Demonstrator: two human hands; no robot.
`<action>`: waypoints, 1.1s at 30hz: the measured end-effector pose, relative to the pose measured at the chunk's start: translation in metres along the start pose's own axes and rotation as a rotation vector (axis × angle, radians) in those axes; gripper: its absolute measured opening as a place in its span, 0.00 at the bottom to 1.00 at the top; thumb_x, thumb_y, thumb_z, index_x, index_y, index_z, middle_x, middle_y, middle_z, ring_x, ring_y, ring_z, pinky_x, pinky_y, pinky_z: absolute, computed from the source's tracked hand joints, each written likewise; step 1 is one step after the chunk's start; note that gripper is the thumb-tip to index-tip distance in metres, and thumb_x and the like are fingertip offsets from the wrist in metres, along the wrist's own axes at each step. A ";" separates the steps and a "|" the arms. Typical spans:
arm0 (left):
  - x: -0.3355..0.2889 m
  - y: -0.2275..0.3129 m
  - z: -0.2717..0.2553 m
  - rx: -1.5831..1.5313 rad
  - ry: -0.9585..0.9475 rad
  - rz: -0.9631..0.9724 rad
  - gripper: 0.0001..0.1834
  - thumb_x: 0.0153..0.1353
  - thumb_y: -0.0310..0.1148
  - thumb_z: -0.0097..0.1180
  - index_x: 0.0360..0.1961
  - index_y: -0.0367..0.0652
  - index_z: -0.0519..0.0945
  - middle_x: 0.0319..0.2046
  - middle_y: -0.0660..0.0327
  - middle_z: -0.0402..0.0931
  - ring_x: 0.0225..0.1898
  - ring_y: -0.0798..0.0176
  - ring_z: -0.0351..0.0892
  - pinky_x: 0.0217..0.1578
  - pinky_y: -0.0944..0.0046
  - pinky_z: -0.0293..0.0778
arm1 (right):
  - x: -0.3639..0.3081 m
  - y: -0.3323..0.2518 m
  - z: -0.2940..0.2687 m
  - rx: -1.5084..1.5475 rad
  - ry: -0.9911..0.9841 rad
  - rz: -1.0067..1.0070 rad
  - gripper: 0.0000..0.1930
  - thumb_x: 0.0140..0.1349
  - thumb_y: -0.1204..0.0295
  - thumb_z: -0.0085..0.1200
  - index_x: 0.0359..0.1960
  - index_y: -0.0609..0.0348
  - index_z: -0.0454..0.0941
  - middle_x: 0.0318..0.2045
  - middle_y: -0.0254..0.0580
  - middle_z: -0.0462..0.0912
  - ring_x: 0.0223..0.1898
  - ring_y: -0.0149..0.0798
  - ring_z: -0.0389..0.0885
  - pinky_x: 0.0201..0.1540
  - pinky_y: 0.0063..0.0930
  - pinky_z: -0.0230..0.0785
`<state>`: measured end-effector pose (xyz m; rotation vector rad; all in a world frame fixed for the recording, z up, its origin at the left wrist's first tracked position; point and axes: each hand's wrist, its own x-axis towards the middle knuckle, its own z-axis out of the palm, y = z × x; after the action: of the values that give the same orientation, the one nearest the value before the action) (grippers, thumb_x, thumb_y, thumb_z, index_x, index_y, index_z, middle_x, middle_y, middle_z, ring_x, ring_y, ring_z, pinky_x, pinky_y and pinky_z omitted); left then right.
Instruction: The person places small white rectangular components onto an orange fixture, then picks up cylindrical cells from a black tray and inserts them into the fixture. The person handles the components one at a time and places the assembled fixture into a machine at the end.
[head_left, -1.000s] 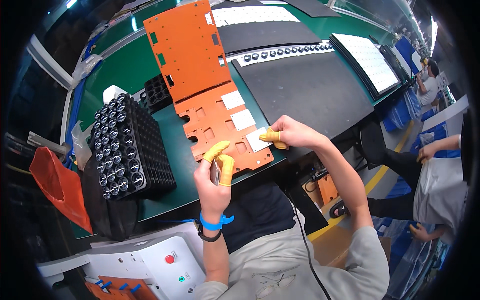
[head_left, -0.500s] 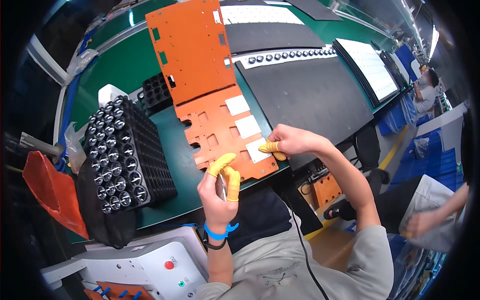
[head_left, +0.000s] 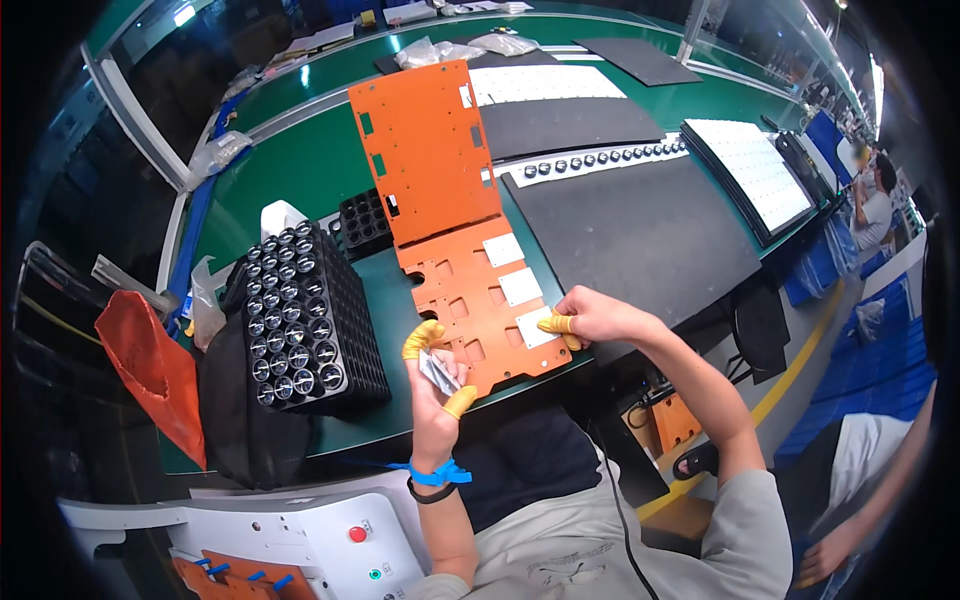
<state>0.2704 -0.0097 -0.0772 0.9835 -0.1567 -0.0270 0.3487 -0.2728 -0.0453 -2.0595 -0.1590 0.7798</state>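
Observation:
An orange hinged fixture (head_left: pixel 455 285) lies on the bench, its lid (head_left: pixel 425 150) raised at the far side. Three thin white square plates sit in a column along the fixture's right side: a far plate (head_left: pixel 503 250), a middle plate (head_left: pixel 520 287) and a near plate (head_left: pixel 533 328). My right hand (head_left: pixel 598 318), in yellow finger cots, has its fingers closed at the right edge of the near plate. Palm up by the fixture's near-left corner, my left hand (head_left: pixel 436 400) holds a small stack of thin plates (head_left: pixel 438 373) between thumb and fingers.
A tall stack of black trays (head_left: pixel 340 310) with shiny round lens-like parts stands left. A smaller black tray (head_left: pixel 365 222) is behind it. A dark board (head_left: pixel 640 240) and a strip of round parts (head_left: pixel 600 158) lie right. An orange bag (head_left: pixel 150 370) hangs far left. Another person works at right.
The view has tilted, showing more of the far bench. My left hand has turned palm up, opening its fingers around the plate stack. My right hand stays at the near plate.

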 end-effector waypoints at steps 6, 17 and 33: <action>-0.004 0.006 0.020 0.044 0.095 -0.128 0.29 0.60 0.16 0.60 0.61 0.43 0.67 0.41 0.67 0.66 0.41 0.75 0.67 0.48 0.73 0.70 | 0.000 0.004 0.000 -0.099 0.073 -0.023 0.23 0.67 0.59 0.59 0.20 0.67 0.78 0.14 0.35 0.73 0.17 0.29 0.69 0.23 0.30 0.62; -0.027 0.014 0.018 -0.453 0.212 -0.324 0.26 0.75 0.53 0.38 0.57 0.41 0.72 0.41 0.53 0.79 0.26 0.62 0.71 0.27 0.64 0.68 | -0.030 -0.069 0.015 -0.722 0.584 -0.052 0.14 0.55 0.64 0.68 0.30 0.65 0.87 0.25 0.56 0.84 0.29 0.54 0.84 0.34 0.42 0.74; -0.051 0.026 -0.017 -0.612 0.224 -0.191 0.24 0.64 0.39 0.50 0.59 0.40 0.71 0.37 0.59 0.71 0.31 0.63 0.64 0.29 0.65 0.61 | 0.086 -0.232 0.085 -0.505 0.462 -0.623 0.17 0.58 0.62 0.67 0.39 0.66 0.84 0.32 0.48 0.87 0.36 0.46 0.87 0.39 0.38 0.77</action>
<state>0.2215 0.0235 -0.0711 0.3815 0.1485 -0.1315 0.4085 -0.0423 0.0644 -2.3938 -0.7517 -0.1433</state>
